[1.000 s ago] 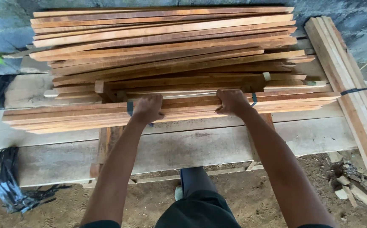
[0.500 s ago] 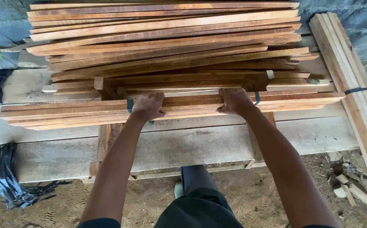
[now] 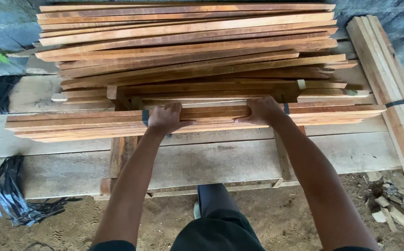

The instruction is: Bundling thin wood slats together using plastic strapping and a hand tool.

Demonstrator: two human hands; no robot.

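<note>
Wooden slats fill most of the view. A strapped bundle [image 3: 95, 124] of reddish slats lies lengthwise across the near part of a pale plank desk [image 3: 239, 160], bound by dark straps [image 3: 145, 117]. The left hand [image 3: 165, 118] lies on top of the bundle just right of 1 strap, its grip curled over the far edge, fingers pressed onto the wood. The right hand [image 3: 262, 111] sits on the same bundle, near a 2nd strap, its grip likewise wrapped over the top slats. Both hands clasp the bundle rather than hang open.

Behind the bundle, a loose pile [image 3: 188, 46] of longer slats is heaped at slight angles, touching it along the far side. No box or bin holds any of this; only the straps keep the bundle together. At the right, a 2nd strapped stack [image 3: 388, 79] of pale boards runs away at an angle. Black strapping scraps [image 3: 11, 195] lie at the desk's left end, on sandy ground [image 3: 281, 223] strewn with wood offcuts at the right.

Compared with half a second ago, both hands sit at the same spots on the bundle, and the bundle has not visibly shifted on the desk; the view is tipped a touch differently.
</note>
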